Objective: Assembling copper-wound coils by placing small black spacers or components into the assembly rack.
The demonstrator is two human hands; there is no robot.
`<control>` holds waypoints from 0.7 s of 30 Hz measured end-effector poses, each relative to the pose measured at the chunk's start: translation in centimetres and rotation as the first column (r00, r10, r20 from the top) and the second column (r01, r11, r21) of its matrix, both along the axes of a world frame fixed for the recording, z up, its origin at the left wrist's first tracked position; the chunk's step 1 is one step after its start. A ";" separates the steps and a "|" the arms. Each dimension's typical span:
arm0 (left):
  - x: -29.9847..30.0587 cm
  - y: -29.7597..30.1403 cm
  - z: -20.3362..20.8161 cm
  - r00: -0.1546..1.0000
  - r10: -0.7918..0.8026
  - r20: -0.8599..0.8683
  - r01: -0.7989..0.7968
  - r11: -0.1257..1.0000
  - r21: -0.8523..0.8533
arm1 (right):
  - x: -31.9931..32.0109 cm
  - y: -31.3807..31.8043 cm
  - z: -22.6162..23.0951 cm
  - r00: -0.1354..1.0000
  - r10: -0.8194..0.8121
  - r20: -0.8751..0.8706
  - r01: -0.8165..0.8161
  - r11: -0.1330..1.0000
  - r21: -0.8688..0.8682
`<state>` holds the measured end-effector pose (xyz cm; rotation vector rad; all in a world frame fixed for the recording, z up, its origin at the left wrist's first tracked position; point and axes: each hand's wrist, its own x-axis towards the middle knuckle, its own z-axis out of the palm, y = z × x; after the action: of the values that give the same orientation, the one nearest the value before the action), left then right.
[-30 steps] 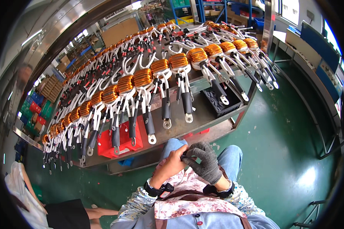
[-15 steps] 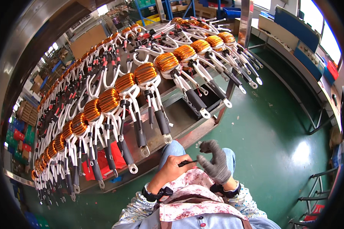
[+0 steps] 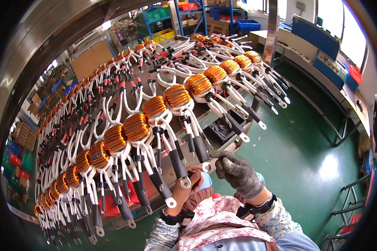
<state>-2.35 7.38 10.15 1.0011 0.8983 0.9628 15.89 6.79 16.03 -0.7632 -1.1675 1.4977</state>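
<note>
Green floor [image 3: 289, 167]: spreading below the tabletop [image 3: 208, 120].
Copper coil [image 3: 177, 97]: sitting near its edge, probably weighing heavily.
Left hand [image 3: 181, 195]: half-hiding behind a lug [image 3: 185, 183]; grip unclear.
Right hand [image 3: 238, 175]: half-curling gloved fingers beside black sleeve [image 3: 200, 148]; hold unclear.
Sleeve: overhanging, likely offering stiff grip.

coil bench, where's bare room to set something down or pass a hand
Freest patch: the green floor between the bench and the side table at right. Crowded: the bench top, packed with copper coils and white leads, and its near edge, where lugs overhang beside both hands.
</note>
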 end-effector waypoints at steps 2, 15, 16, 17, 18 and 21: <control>0.7 0.3 0.9 0.997 0.042 0.068 -0.036 0.996 -0.081 | -0.8 0.3 0.2 0.986 -0.047 -0.162 0.020 0.987 -0.161; 0.7 1.2 0.5 0.992 -0.025 0.120 0.046 0.984 -0.171 | -2.5 0.4 -0.2 0.994 -0.068 -0.083 0.038 0.946 -0.322; 0.8 1.1 0.6 0.993 0.017 0.117 0.006 0.981 -0.194 | -2.4 0.4 -0.2 0.997 -0.027 -0.070 0.007 0.964 -0.266; 1.0 0.9 0.9 0.993 0.020 0.117 0.003 0.981 -0.194 | -2.5 0.5 -0.1 0.997 -0.024 -0.070 0.005 0.964 -0.267; 1.3 0.9 1.3 0.992 0.044 0.117 -0.018 0.978 -0.208 | -2.6 0.5 0.0 0.989 -0.059 -0.137 0.017 0.956 -0.293; 0.7 1.5 0.6 0.989 -0.043 0.140 0.066 0.984 -0.165 | -2.9 0.5 0.9 0.972 -0.124 -0.202 0.047 0.937 -0.347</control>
<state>-1.64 8.89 10.77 0.8024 0.8204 0.8825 12.98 7.28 16.94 -0.8411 -0.7068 1.6852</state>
